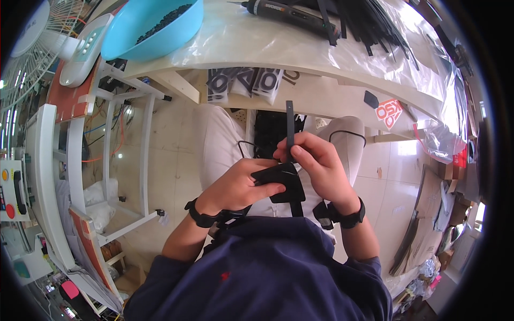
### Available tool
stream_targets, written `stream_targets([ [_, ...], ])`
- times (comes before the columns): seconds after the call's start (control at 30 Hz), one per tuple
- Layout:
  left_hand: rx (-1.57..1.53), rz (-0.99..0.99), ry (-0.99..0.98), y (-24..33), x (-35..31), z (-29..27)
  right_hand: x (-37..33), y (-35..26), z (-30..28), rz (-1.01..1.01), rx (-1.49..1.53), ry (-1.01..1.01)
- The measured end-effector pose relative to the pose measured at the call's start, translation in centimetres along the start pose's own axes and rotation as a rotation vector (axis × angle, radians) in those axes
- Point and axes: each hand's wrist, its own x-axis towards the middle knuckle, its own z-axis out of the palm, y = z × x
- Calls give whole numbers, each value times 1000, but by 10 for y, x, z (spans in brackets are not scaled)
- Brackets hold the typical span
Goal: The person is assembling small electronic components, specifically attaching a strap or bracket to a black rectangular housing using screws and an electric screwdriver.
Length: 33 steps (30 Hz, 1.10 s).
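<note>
Over my lap, my left hand [235, 184] grips a black flat piece [292, 191], its thumb on top and its other fingers partly hidden beneath. My right hand [316, 160] pinches a narrow black strap [290, 120] between thumb and fingers, just beyond the flat piece. The strap's free end points away from me toward the table. Another length of black strap [296, 208] shows below the flat piece, close to my shirt. Whether the two strap lengths are one cannot be told, since the flat piece and fingers cover the middle.
Across the front stands a plastic-covered table [230, 43]. On it are a blue basin [155, 32] of small black parts, an electric screwdriver [292, 15] and a bundle of black straps [369, 24]. Printed packets [243, 83] lie under its edge. A white metal frame [144, 155] stands left.
</note>
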Motion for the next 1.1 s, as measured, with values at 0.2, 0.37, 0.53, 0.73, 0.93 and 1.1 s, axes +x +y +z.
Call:
stream_targets([
  [0.2,29,-102,11,-4,-1,-1,5,1,0,-45,-39,11],
  [0.37,-123,-160,18,-14,-2,-12,6,-27,-25,117,133,36],
  [0.53,-128,-254,-187,-9,-6,-19,15,-26,-26,60,-581,-129],
  [0.73,-25,-250,-402,-9,2,-24,21,-17,-33,292,-338,-496],
  [0.93,-15,-175,-444,-10,2,-24,18,-4,-36,402,-177,-536],
  [1.1,-20,-189,-461,-13,3,-24,19,1,-38,388,-162,-599],
])
